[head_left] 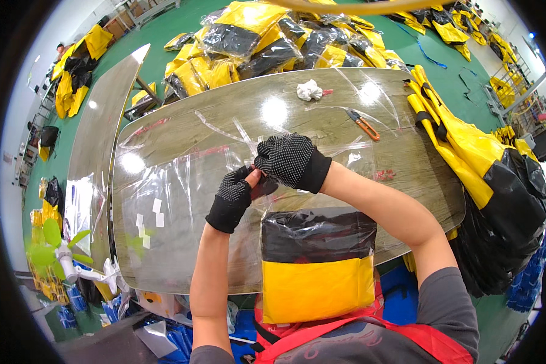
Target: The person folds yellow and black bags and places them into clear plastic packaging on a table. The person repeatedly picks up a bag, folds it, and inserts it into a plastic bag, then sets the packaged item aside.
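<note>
A folded yellow-and-black item in a clear plastic bag (318, 288) rests against me at the table's near edge, black part uppermost. Clear film rises from it to my hands, both in black dotted gloves. My left hand (232, 197) is closed, its bare thumb tip pinching at the film. Right against it, my right hand (288, 162) is curled over, fingers bent down, meeting the left thumb. The exact grip between them is hidden by the right glove. A loose clear strip (244, 134) lies just beyond the hands.
On the brown table (182, 130) are orange-handled thread snips (364, 125), a crumpled white wad (309, 90) and small white labels (158, 205). Bagged yellow-black items (242, 42) heap up beyond it. Yellow-black pieces (485, 164) hang over the right edge; a green-bladed fan (60, 249) stands left.
</note>
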Motion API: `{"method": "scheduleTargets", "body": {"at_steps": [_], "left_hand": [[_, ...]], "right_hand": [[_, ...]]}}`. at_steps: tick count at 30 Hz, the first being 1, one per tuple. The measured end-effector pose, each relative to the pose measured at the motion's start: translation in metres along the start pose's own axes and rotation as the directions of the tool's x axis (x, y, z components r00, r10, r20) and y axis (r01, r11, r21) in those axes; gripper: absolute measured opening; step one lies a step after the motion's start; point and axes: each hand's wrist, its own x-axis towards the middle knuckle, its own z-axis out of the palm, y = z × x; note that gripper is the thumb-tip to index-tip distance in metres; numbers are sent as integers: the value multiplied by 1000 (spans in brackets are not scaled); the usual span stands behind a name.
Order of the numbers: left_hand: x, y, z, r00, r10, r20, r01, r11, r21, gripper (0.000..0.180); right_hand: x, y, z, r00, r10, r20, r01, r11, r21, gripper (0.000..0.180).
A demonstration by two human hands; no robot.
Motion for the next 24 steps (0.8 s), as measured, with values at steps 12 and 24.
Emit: {"method": "scheduleTargets", "body": {"at_steps": [12,24], "left_hand": [[10,-4,-11,999,6,-49,-4,999,54,41],[19,20,-31,979,-172,-108,195,944,266,42]], "right_hand": [[-12,144,-28,734,675,-82,-668,738,92,20],[-152,85,-54,474,713,517,-714,-32,699,49]]}}
